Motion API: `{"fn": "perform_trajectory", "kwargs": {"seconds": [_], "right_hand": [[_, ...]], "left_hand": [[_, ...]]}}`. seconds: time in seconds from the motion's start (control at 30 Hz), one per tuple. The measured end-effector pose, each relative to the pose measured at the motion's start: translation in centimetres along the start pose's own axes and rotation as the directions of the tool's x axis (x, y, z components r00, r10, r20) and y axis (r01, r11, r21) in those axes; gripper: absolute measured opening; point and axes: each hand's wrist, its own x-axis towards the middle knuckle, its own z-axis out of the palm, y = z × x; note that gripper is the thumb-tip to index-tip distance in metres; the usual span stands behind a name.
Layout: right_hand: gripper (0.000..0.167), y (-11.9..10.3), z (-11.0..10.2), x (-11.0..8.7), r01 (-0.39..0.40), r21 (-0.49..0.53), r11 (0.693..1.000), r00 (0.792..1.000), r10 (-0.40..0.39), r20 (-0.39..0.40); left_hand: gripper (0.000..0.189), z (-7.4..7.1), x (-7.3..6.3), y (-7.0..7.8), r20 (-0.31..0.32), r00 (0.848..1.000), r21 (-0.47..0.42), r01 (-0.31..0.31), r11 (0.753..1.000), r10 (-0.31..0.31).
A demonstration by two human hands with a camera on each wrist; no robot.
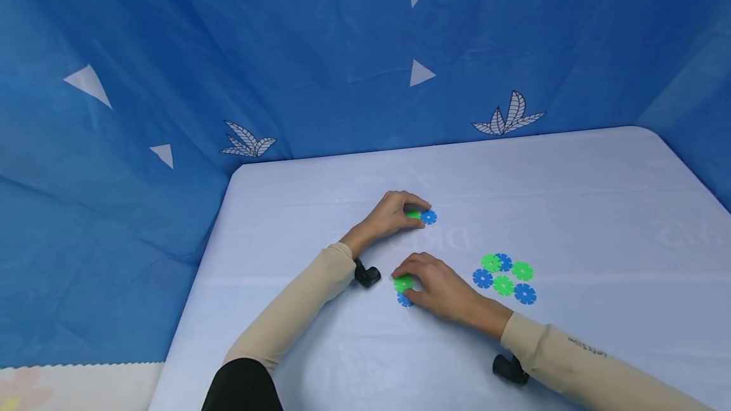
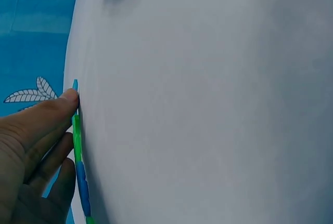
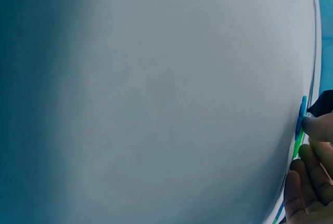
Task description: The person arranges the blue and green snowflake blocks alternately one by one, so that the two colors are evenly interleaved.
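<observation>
In the head view my left hand (image 1: 389, 215) curves its thumb and fingers round a green snowflake disc (image 1: 413, 214) and a blue snowflake disc (image 1: 429, 217) near the middle of the table. The left wrist view shows these notched discs edge-on as a row of alternating blue and green (image 2: 77, 138), with the thumb at one blue disc. Closer to me, my right hand (image 1: 440, 288) holds another green disc (image 1: 402, 283) between thumb and fingers, with a blue disc (image 1: 405, 299) beside it. In the right wrist view the thumb presses the blue disc (image 3: 301, 110).
Several loose green and blue discs (image 1: 503, 285) lie in a cluster right of my right hand. The white table (image 1: 320, 189) ends at a blue patterned cloth (image 1: 342, 49) behind and at the sides. Black wrist cameras (image 1: 368, 276) hang under both forearms.
</observation>
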Motion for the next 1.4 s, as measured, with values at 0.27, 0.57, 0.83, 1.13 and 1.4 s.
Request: {"fn": "perform_trajectory", "kwargs": {"seconds": [0.27,0.57,0.83,1.13,1.4], "right_hand": [[0.031,-0.1,-0.3,0.1,-0.023,-0.011,1.000,1.000,0.023,0.019],[0.029,-0.4,-0.4,0.3,-0.010,-0.092,0.996,1.000,0.013,0.028],[0.025,-0.5,-0.7,0.4,0.009,-0.145,0.989,1.000,-0.008,0.004],[0.023,0.5,-1.9,0.3,-0.035,-0.142,0.989,0.998,0.026,-0.061],[0.025,2.2,-2.9,0.7,-0.064,-0.172,0.983,0.992,0.043,-0.118]], "left_hand": [[0.035,0.0,0.1,0.1,0.005,1.000,0.023,-0.004,1.000,0.004],[0.033,0.0,0.0,0.5,0.005,1.000,0.022,0.005,1.000,-0.005],[0.032,0.0,0.1,0.5,-0.010,1.000,0.001,0.003,1.000,-0.003],[0.032,0.1,0.2,0.5,-0.007,1.000,0.011,0.015,1.000,-0.015],[0.032,0.2,0.3,0.3,-0.006,1.000,0.017,0.009,1.000,-0.009]]}}
